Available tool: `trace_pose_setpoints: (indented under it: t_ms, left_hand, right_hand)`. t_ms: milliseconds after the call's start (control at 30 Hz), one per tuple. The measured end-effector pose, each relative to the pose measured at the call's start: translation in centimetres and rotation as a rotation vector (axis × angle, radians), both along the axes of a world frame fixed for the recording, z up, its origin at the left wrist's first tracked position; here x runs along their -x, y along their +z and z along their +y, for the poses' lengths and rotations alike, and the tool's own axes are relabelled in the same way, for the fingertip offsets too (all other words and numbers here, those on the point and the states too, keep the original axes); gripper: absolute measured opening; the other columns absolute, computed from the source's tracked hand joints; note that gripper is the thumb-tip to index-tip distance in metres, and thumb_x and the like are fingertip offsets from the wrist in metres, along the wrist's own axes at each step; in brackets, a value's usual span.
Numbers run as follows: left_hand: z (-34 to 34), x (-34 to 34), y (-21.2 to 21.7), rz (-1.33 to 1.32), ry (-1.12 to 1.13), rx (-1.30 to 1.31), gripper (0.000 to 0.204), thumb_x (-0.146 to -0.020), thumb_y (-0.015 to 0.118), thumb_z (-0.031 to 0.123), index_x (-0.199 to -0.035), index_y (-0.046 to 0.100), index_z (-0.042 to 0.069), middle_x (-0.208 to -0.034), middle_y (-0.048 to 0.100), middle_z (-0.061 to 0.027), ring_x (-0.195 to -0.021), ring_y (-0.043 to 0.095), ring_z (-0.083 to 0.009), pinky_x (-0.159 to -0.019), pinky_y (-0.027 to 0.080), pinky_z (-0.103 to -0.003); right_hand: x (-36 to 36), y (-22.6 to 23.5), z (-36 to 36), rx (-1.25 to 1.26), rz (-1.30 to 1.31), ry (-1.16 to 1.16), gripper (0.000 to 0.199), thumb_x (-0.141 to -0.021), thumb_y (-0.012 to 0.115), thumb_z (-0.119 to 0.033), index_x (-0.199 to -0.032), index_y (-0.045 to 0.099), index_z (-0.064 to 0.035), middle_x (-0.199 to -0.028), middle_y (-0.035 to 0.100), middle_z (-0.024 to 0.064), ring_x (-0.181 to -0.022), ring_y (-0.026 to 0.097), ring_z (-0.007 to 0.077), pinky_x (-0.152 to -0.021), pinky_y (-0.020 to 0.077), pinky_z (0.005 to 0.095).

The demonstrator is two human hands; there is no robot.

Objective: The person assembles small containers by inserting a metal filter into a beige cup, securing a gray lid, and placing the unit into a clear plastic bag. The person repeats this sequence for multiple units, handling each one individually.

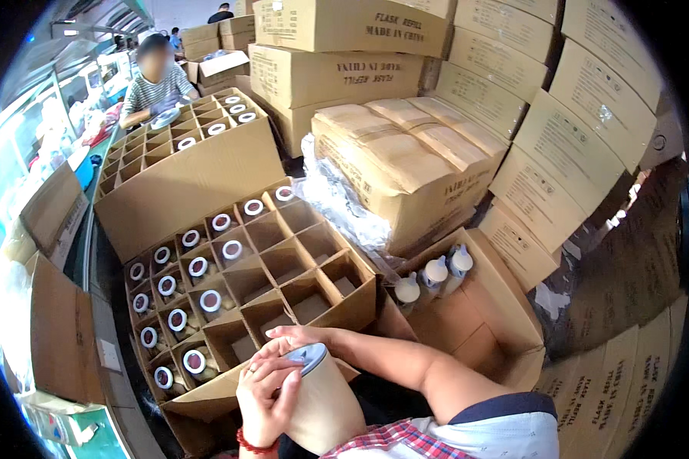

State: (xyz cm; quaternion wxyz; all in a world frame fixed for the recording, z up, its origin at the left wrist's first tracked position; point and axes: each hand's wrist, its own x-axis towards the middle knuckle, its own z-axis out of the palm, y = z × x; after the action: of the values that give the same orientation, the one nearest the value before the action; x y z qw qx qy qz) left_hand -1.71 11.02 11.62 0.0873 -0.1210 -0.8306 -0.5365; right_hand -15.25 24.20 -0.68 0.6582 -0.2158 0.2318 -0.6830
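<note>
In front of my body stands a beige cylindrical container (pixel 325 417), slightly tilted, with a grey-blue round lid (pixel 311 356). My left hand (pixel 266 394), a red beaded bracelet at its wrist, is closed round its upper left side, fingers bent at the lid's rim. From the right, my right hand (pixel 302 335) reaches behind the lid, its fingers meeting those of the left. The lid hides part of its grip. Just beyond is a divided cardboard box (pixel 283 264). Several bottle-like pieces with white ring tops and dark centres (pixel 210 301) stand in its left and far compartments.
At right, an open carton (pixel 486 314) holds three white-capped bottles (pixel 435 271). Crumpled clear plastic (pixel 341 203) lies beside a packed carton (pixel 406 168). Tall carton stacks (pixel 582 130) line the right. Farther left, a person in stripes (pixel 157 88) is at another divided box (pixel 199 172).
</note>
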Motion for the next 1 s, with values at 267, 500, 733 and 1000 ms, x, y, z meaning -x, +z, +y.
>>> trace_pose_setpoints:
  t_ms: [267,500,733,1000]
  left_hand:
    - [-7.3,0.0,-11.1,-0.006,-0.345,-0.870,0.033,-0.096,0.054,0.034,-0.094,0.070,0.006,-0.122,0.062,-0.0192,-0.134,0.038,-0.0422,-0.111,0.024,-0.058]
    - [-0.5,0.0,0.0,0.086,0.071,0.190,0.016,-0.085,0.065,0.012,-0.098,0.070,0.004,-0.101,0.068,-0.0102,-0.098,0.062,-0.0275,-0.093,0.043,-0.039]
    - [-6.7,-0.3,-9.8,0.088,-0.291,-0.780,0.029,-0.092,0.058,0.030,-0.091,0.075,0.006,-0.097,0.072,-0.0105,-0.126,0.047,-0.0382,-0.112,0.019,-0.056]
    - [-5.0,-0.1,-4.3,-0.128,-0.109,-0.452,0.023,-0.091,0.061,0.021,-0.095,0.070,0.000,-0.098,0.069,-0.0134,-0.109,0.060,-0.0315,-0.105,0.035,-0.051]
  right_hand:
    - [-1.4,8.1,4.0,-0.447,1.218,-0.143,0.061,-0.104,0.032,-0.044,-0.136,0.044,0.0072,-0.135,0.054,0.0190,-0.128,0.049,0.0228,-0.108,0.0350,0.0350]
    - [0.8,-1.0,-2.4,0.064,-0.216,0.069,0.068,-0.102,0.026,-0.052,-0.137,0.044,0.0035,-0.135,0.053,0.0220,-0.125,0.052,0.0277,-0.110,0.0356,0.0409]
    - [-2.0,7.7,2.9,-0.430,0.926,-0.134,0.067,-0.102,0.032,-0.050,-0.134,0.048,0.0067,-0.135,0.053,0.0197,-0.128,0.048,0.0254,-0.109,0.0338,0.0342]
    - [1.8,0.9,0.7,-0.261,0.247,-0.133,0.068,-0.102,0.025,-0.052,-0.137,0.044,0.0031,-0.128,0.057,0.0177,-0.118,0.056,0.0236,-0.103,0.0404,0.0337]
